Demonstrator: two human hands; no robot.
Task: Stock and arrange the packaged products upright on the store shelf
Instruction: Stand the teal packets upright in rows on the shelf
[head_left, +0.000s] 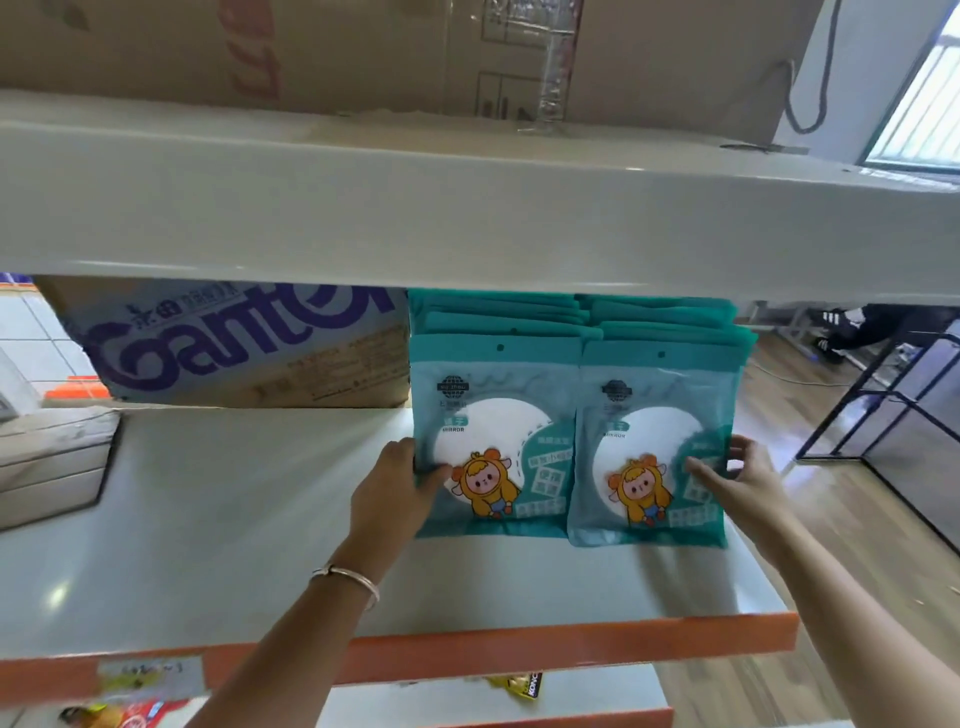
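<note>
Upright teal packets (519, 395) on shelf (208, 519) between left hand (397, 486) and right hand (737, 483)

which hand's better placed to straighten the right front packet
Right. The right hand holds the right front packet, fingers on its face, thumb at its edge; the left hand grips the left edge of the left front packet.

Both bare forearms reach up and forward, the left from the lower centre of view and the right from the lower right corner. The left hand (392, 480) grips the left edge of the left packet (493, 415), with the thumb over its front and the fingers hidden behind; a thin bangle (347, 578) circles that wrist. The right hand (743, 486) holds the right edge of the right packet (654, 410), thumb stretched across the front, fingers curled at the edge.
</note>
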